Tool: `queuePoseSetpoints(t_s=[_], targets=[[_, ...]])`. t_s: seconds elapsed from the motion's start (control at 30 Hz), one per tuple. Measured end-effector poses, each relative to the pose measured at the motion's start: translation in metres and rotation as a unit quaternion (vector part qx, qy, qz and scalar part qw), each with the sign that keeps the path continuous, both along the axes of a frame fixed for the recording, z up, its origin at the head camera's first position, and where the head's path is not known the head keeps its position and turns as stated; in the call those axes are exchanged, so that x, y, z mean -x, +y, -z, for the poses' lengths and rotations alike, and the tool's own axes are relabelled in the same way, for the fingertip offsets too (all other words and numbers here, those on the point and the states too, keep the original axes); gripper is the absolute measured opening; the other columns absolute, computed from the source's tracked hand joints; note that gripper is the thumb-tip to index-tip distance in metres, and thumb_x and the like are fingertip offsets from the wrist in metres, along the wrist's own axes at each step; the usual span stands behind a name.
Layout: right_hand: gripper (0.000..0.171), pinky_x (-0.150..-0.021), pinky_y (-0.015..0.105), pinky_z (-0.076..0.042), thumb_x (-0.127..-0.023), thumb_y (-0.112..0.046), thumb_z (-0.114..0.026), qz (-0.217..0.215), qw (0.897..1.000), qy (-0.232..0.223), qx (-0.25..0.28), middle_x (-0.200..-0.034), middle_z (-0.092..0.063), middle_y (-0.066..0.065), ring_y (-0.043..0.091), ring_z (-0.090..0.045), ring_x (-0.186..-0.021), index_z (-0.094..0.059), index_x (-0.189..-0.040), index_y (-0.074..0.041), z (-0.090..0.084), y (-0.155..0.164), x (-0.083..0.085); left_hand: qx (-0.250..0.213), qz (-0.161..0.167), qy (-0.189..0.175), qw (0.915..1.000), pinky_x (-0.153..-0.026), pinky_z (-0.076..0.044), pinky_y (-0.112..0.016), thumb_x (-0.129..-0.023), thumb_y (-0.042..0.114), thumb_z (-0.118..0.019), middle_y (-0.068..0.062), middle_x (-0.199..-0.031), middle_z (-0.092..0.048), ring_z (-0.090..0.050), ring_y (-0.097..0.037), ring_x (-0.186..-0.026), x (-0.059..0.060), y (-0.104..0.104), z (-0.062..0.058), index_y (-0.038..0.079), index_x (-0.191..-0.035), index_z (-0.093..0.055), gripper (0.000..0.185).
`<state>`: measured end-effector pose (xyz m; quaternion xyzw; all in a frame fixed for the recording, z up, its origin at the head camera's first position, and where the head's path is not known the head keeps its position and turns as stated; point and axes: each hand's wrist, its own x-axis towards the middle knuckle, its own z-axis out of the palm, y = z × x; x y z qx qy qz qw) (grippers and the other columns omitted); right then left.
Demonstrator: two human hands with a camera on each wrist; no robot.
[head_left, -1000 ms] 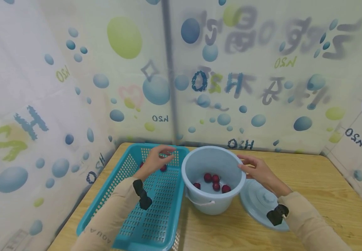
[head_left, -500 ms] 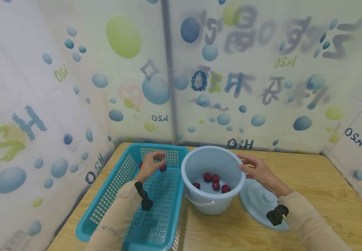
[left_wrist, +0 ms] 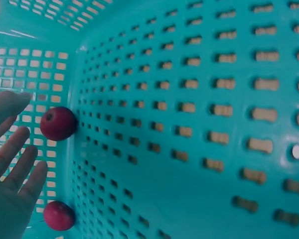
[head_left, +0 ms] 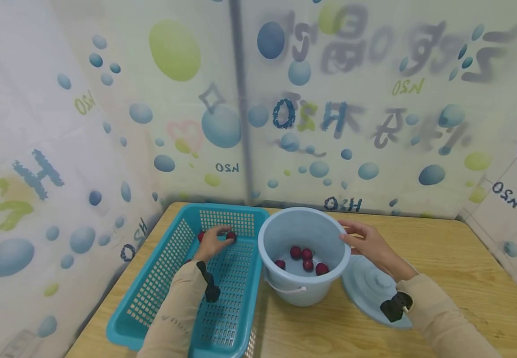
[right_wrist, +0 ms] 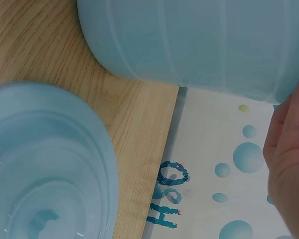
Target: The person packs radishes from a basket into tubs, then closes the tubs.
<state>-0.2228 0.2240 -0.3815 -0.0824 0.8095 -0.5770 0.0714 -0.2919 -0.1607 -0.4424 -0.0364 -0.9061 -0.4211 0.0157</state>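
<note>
Presently: left hand [head_left: 213, 242], grip spread, reaching for small red round fruit [left_wrist: 58, 123] in perforated teal plastic basket [head_left: 151, 298]; right hand [head_left: 367, 243], fingers relaxed, steadying pale blue plastic bucket [head_left: 303, 298] on desk [head_left: 455, 278].

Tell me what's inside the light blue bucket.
Four small red fruits lie on the bottom of the bucket, in the head view. Its near wall hides part of the floor, so more could sit there unseen.

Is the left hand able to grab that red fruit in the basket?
Probably yes. The left hand is down inside the teal basket, fingers open beside the red fruit, and nothing lies between them.
</note>
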Motion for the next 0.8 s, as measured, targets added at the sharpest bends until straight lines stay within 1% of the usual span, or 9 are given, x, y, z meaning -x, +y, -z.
queuePoseSetpoints(t_s=[0.1,0.27,0.33,0.43,0.57,0.8], targets=[[0.057,-0.075,0.038,-0.051,-0.087,-0.028,-0.056,0.0,1.0,0.001,-0.002,-0.116,-0.046,0.023,0.03,-0.054,-0.098,-0.034,-0.134,-0.003,0.0,0.0,0.0,0.018,0.005,-0.004,0.9998,-0.09,-0.038,-0.049,-0.079,0.007,-0.064,-0.019,-0.121,-0.05,-0.044,-0.035,-0.112,0.002,0.001,0.003,0.0,-0.117,-0.053,0.04],[0.056,-0.075,0.038,-0.051,-0.087,-0.027,-0.056,-0.001,1.0,0.0,-0.004,-0.116,-0.046,0.023,0.029,-0.054,-0.097,-0.035,-0.134,-0.003,-0.001,0.0,0.001,0.025,0.004,-0.029,0.9993,-0.09,-0.037,-0.051,-0.077,0.01,-0.066,-0.022,-0.124,-0.045,-0.041,-0.038,-0.114,0.005,0.003,0.006,0.001,-0.121,-0.05,0.048],[0.056,-0.075,0.038,-0.051,-0.087,-0.027,-0.055,-0.003,1.0,0.0,-0.003,-0.116,-0.047,0.022,0.028,-0.054,-0.097,-0.035,-0.134,-0.003,-0.001,-0.001,0.002,0.029,0.003,-0.032,0.9991,-0.091,-0.036,-0.051,-0.076,0.012,-0.067,-0.023,-0.125,-0.045,-0.041,-0.039,-0.115,0.005,0.004,0.009,0.001,-0.122,-0.049,0.05],[0.056,-0.075,0.038,-0.051,-0.088,-0.028,-0.055,-0.005,1.0,0.0,-0.004,-0.115,-0.047,0.022,0.028,-0.054,-0.097,-0.035,-0.134,-0.004,-0.001,-0.001,0.002,0.034,0.004,-0.02,0.9992,-0.091,-0.036,-0.051,-0.077,0.012,-0.066,-0.023,-0.124,-0.045,-0.041,-0.039,-0.114,0.006,0.004,0.012,-0.001,-0.121,-0.049,0.049],[0.056,-0.075,0.038,-0.051,-0.087,-0.028,-0.055,-0.003,1.0,-0.001,-0.008,-0.115,-0.047,0.022,0.028,-0.054,-0.097,-0.035,-0.134,-0.004,-0.001,-0.001,0.002,0.028,-0.002,-0.003,0.9996,-0.09,-0.037,-0.05,-0.077,0.01,-0.065,-0.023,-0.122,-0.046,-0.043,-0.039,-0.112,0.006,0.006,0.016,-0.001,-0.12,-0.051,0.046],[0.056,-0.076,0.039,-0.05,-0.087,-0.029,-0.055,0.002,1.0,-0.004,-0.016,-0.115,-0.047,0.021,0.029,-0.053,-0.099,-0.035,-0.134,-0.005,-0.001,0.0,0.0,0.026,-0.029,0.018,0.9991,-0.084,-0.042,-0.046,-0.077,0.006,-0.064,-0.02,-0.111,-0.05,-0.048,-0.034,-0.102,0.006,0.011,0.018,-0.001,-0.115,-0.055,0.04]])
